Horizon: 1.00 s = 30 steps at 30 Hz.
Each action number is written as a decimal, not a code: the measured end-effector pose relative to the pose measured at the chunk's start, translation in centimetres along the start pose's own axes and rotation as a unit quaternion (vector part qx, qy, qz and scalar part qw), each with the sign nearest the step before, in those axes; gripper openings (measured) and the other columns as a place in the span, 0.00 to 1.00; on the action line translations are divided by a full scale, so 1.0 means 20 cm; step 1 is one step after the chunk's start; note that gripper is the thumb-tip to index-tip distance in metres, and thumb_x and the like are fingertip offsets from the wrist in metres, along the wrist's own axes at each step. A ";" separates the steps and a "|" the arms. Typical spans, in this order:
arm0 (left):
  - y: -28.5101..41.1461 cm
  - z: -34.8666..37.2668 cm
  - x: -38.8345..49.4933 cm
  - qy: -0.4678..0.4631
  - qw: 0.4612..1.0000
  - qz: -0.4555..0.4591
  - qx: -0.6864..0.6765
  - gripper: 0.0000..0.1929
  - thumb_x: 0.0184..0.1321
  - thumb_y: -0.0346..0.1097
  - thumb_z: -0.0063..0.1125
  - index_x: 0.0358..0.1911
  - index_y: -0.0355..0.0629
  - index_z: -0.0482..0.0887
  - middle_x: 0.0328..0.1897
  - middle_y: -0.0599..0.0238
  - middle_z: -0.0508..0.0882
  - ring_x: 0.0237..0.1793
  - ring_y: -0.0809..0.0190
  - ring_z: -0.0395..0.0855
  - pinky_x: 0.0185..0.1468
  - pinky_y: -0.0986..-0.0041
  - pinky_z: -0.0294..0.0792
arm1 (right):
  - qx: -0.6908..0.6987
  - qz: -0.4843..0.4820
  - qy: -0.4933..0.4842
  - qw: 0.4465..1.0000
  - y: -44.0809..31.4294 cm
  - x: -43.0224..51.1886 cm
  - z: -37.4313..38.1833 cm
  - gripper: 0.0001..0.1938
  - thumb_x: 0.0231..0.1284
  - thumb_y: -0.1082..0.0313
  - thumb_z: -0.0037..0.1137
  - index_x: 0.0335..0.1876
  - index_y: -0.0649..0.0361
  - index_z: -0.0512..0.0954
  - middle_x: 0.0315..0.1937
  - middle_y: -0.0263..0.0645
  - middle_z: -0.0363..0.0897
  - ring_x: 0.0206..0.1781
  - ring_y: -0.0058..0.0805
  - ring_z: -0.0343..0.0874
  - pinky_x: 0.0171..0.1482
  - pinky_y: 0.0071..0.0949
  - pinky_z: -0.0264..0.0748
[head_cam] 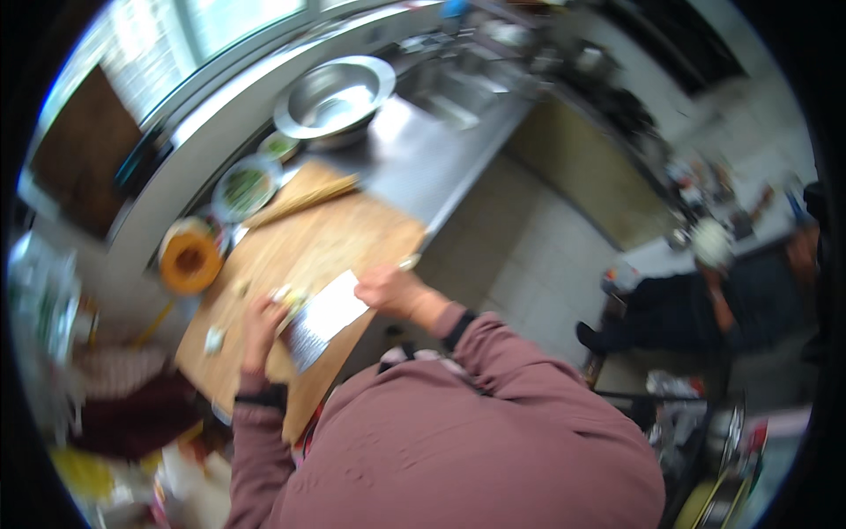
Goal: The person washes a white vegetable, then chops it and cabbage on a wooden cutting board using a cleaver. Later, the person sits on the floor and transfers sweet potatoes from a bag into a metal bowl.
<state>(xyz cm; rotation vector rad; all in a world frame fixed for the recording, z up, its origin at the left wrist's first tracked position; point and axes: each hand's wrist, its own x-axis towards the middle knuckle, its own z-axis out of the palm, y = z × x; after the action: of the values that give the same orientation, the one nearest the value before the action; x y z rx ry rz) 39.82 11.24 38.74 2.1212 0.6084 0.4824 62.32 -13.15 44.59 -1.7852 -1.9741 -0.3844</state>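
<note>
My right hand (390,289) grips a wide-bladed kitchen cleaver (327,321) by its handle, whose pale end shows past the fist. The blade lies over the near part of a wooden cutting board (317,244). On the blade's left side, my left hand (262,321) has its fingertips on a small heap of pale yellow-green chopped food (291,297), too blurred to name. A small whitish piece (214,339) rests on the board left of that hand, and a smaller piece (240,287) lies above it. A bundle of thin tan sticks or stalks (304,202) crosses the board's far part.
Beyond the board stand a plate of green vegetables (244,192), a small bowl (278,146) and a large steel basin (334,99). A cut orange pumpkin (190,258) is at the left. A steel sink (456,86) lies farther off. Another person (700,304) sits at the right.
</note>
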 end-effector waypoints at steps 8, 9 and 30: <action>-0.06 -0.08 -0.09 0.089 0.972 -0.123 -0.177 0.08 0.66 0.32 0.60 0.37 0.33 0.86 0.34 0.69 0.85 0.37 0.72 0.78 0.44 0.78 0.70 | -0.039 0.215 -0.045 0.975 0.11 -0.10 0.17 0.12 0.46 0.64 0.65 0.34 0.53 0.73 0.29 0.37 0.75 0.36 0.39 0.81 0.36 0.37 0.78; -0.06 -0.07 -0.11 0.094 0.970 -0.136 -0.178 0.08 0.66 0.33 0.60 0.37 0.33 0.86 0.34 0.70 0.84 0.36 0.72 0.78 0.43 0.79 0.70 | -0.032 0.243 -0.050 0.968 0.13 -0.09 0.22 0.13 0.47 0.63 0.66 0.35 0.54 0.74 0.31 0.38 0.76 0.38 0.40 0.81 0.38 0.37 0.79; 0.11 0.00 -0.16 0.053 0.996 -0.074 -0.025 0.19 0.53 0.28 0.65 0.50 0.35 0.81 0.49 0.55 0.86 0.51 0.56 0.83 0.54 0.66 0.74 | 0.201 0.320 -0.029 0.925 0.26 -0.13 0.12 0.08 0.61 0.66 0.57 0.41 0.60 0.82 0.41 0.48 0.82 0.47 0.47 0.81 0.51 0.39 0.78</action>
<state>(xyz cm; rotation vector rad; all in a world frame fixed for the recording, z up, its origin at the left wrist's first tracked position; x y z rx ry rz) 37.82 8.32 40.07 1.9962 0.8003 0.5235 67.31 -13.55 40.86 -2.0275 -1.2602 0.2710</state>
